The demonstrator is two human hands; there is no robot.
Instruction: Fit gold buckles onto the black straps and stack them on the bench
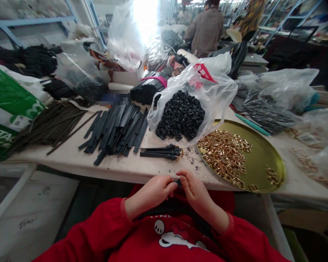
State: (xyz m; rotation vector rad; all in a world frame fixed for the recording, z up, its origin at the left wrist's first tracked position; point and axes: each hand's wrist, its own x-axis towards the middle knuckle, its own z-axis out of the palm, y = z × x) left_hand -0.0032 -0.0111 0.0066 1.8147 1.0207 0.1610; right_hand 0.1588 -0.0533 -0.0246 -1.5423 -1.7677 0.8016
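Observation:
My left hand [153,191] and my right hand [192,189] meet just below the table's front edge, above my red sleeves. Both are closed, pinching a small black piece [178,182] between their fingertips; most of it is hidden. On the table right in front of them lie a few finished black straps with gold ends [161,152]. A pile of loose black straps [117,129] lies to the left. An open plastic bag of small black rings [180,115] sits behind. A round gold tray [262,160] with several gold buckles [224,153] is at the right.
A green and white sack [8,105] stands at far left beside thin dark strips [51,125]. More plastic bags [273,98] and bundles crowd the back of the table. A teal pen [251,124] lies by the tray. A person in a brown coat [205,31] stands far back.

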